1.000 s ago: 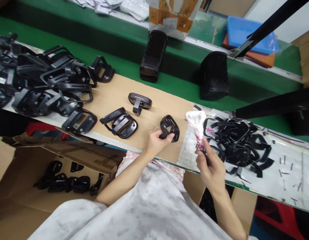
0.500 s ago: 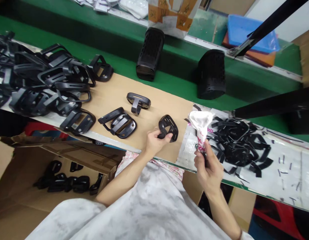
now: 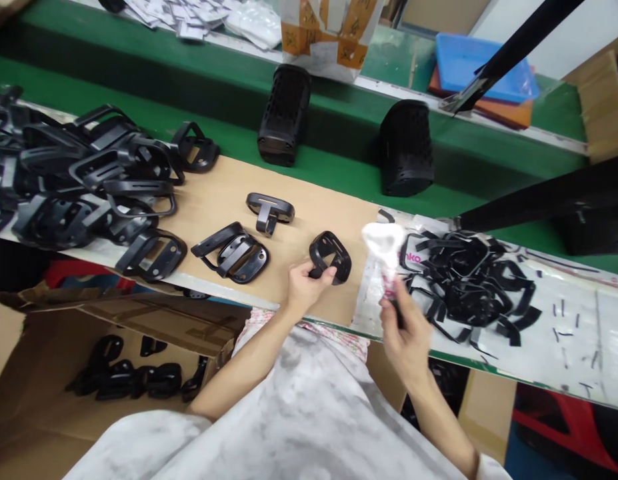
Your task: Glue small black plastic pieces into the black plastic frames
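Note:
My left hand (image 3: 306, 290) grips a black plastic bracket (image 3: 341, 257) by its looped strap, thumb on top, over the brown cardboard sheet. The bracket is tilted, its oval plate facing right. My right hand (image 3: 409, 330) is closed around the dark handle of a hammer (image 3: 385, 239). Its head and neck are wrapped in white material with pink marks; motion smears it slightly. The hammer is upright, to the right of the bracket and apart from it. Two more pieces, a T-shaped bracket (image 3: 270, 212) and a looped bracket (image 3: 233, 253), lie on the cardboard to the left.
A heap of black brackets (image 3: 109, 167) covers the bench's left end. Thin black strips (image 3: 473, 287) pile up on the right. Two black perforated housings (image 3: 285, 113) stand behind. An open carton (image 3: 153, 327) below left holds more black parts. A dark bar (image 3: 533, 197) juts in from the right.
The view has shifted a little. My right hand has moved the hammer slightly left, towards the bracket. My left hand keeps its hold on the bracket.

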A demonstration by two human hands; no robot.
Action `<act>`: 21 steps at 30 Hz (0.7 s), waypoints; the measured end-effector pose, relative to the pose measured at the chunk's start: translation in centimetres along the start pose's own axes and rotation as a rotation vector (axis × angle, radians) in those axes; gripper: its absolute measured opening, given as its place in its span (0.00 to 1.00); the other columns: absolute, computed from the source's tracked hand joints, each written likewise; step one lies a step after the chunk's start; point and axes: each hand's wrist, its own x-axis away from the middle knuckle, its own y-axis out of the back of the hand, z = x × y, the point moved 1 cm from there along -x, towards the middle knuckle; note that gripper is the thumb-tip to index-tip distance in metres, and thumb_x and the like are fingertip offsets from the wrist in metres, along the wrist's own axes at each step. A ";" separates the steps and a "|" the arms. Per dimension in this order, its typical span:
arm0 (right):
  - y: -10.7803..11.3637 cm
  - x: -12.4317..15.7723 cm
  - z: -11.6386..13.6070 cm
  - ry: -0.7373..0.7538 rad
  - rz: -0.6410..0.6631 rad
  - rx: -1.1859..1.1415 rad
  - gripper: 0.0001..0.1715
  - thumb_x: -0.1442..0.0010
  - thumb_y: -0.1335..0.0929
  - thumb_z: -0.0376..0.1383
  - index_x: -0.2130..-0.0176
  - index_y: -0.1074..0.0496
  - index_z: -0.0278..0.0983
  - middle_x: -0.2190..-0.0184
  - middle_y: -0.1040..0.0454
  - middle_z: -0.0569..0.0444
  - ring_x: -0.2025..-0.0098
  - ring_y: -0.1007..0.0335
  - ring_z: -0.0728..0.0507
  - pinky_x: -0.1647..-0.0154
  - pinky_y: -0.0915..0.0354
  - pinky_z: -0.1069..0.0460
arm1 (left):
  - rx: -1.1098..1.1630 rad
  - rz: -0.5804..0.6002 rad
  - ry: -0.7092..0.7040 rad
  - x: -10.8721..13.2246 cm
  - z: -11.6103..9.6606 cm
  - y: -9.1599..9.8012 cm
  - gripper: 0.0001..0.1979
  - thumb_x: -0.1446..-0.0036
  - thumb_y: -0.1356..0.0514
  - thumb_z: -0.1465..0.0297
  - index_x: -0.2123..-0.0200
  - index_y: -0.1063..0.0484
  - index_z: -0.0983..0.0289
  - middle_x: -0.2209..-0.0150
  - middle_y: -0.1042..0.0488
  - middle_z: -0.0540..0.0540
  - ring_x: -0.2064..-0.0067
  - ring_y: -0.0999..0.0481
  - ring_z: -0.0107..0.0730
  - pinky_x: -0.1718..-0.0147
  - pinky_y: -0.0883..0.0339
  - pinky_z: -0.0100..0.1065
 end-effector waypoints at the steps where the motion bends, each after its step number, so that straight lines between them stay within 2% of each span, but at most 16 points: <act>1: -0.3 -0.1 -0.1 -0.001 0.069 0.000 0.29 0.24 0.37 0.40 0.29 0.32 0.40 0.39 0.21 0.42 0.41 0.21 0.35 0.40 0.25 0.40 | -0.016 0.010 -0.020 0.0 -0.1 0.0 0.26 0.43 0.33 0.52 0.82 0.36 0.62 0.80 0.37 0.48 0.75 0.39 0.27 0.75 0.42 0.32; 3: -0.5 -0.4 -0.2 -0.013 0.178 -0.002 0.27 0.24 0.37 0.40 0.30 0.30 0.41 0.42 0.19 0.43 0.44 0.19 0.36 0.43 0.23 0.42 | -0.038 0.038 -0.057 0.0 -0.2 0.1 0.25 0.43 0.32 0.53 0.81 0.35 0.62 0.79 0.36 0.49 0.75 0.39 0.28 0.73 0.41 0.32; 5: -0.3 -0.6 -0.2 -0.038 0.187 -0.010 0.27 0.24 0.36 0.41 0.30 0.29 0.42 0.42 0.19 0.44 0.45 0.19 0.37 0.47 0.22 0.44 | -0.029 0.041 -0.046 0.0 -0.1 0.2 0.25 0.44 0.32 0.52 0.81 0.35 0.62 0.80 0.37 0.48 0.75 0.39 0.27 0.74 0.42 0.32; 7: 0.1 -0.5 0.0 -0.040 0.082 -0.032 0.27 0.25 0.34 0.41 0.31 0.28 0.43 0.40 0.20 0.45 0.42 0.20 0.36 0.47 0.22 0.45 | 0.002 0.010 0.028 0.1 0.1 0.3 0.28 0.45 0.33 0.49 0.82 0.38 0.62 0.81 0.41 0.47 0.76 0.43 0.26 0.76 0.45 0.31; 10: 0.5 -0.3 0.5 -0.017 -0.125 -0.055 0.28 0.25 0.34 0.41 0.30 0.30 0.44 0.38 0.22 0.46 0.39 0.22 0.35 0.41 0.24 0.42 | 0.034 -0.020 0.121 0.2 0.3 0.3 0.32 0.47 0.33 0.45 0.83 0.42 0.61 0.81 0.47 0.46 0.76 0.47 0.25 0.77 0.49 0.30; 11: 0.3 -0.3 0.5 -0.010 -0.145 -0.055 0.28 0.25 0.35 0.41 0.29 0.31 0.44 0.39 0.21 0.46 0.40 0.22 0.35 0.40 0.25 0.41 | 0.038 -0.018 0.127 0.2 0.3 0.3 0.32 0.47 0.33 0.44 0.83 0.42 0.61 0.81 0.47 0.46 0.76 0.47 0.25 0.77 0.49 0.30; 12: 0.1 -0.3 0.5 -0.006 -0.117 -0.052 0.28 0.25 0.36 0.41 0.29 0.31 0.43 0.40 0.20 0.45 0.42 0.20 0.35 0.41 0.25 0.41 | 0.036 -0.009 0.124 0.2 0.3 0.3 0.32 0.47 0.33 0.44 0.83 0.42 0.61 0.81 0.47 0.46 0.76 0.46 0.25 0.77 0.48 0.30; 16: -0.9 -0.6 -0.3 -0.009 0.192 -0.055 0.27 0.24 0.37 0.40 0.30 0.29 0.42 0.47 0.17 0.45 0.50 0.18 0.38 0.44 0.24 0.43 | 0.002 0.016 0.098 0.1 0.3 0.4 0.31 0.47 0.32 0.45 0.83 0.40 0.62 0.81 0.45 0.47 0.75 0.43 0.26 0.76 0.45 0.30; 17: -0.9 -0.7 -0.6 -0.016 0.214 -0.063 0.27 0.24 0.36 0.40 0.31 0.29 0.42 0.46 0.17 0.45 0.49 0.18 0.38 0.43 0.24 0.43 | 0.005 0.012 0.107 0.0 0.3 0.5 0.31 0.48 0.32 0.45 0.83 0.40 0.62 0.81 0.45 0.47 0.75 0.44 0.26 0.76 0.46 0.30; 21: -0.5 -0.8 -1.0 -0.059 0.045 -0.106 0.27 0.25 0.34 0.43 0.31 0.28 0.43 0.37 0.22 0.46 0.38 0.23 0.36 0.36 0.28 0.41 | 0.067 -0.048 0.206 -0.3 0.8 0.9 0.32 0.50 0.34 0.41 0.82 0.34 0.63 0.81 0.42 0.48 0.75 0.43 0.27 0.77 0.46 0.30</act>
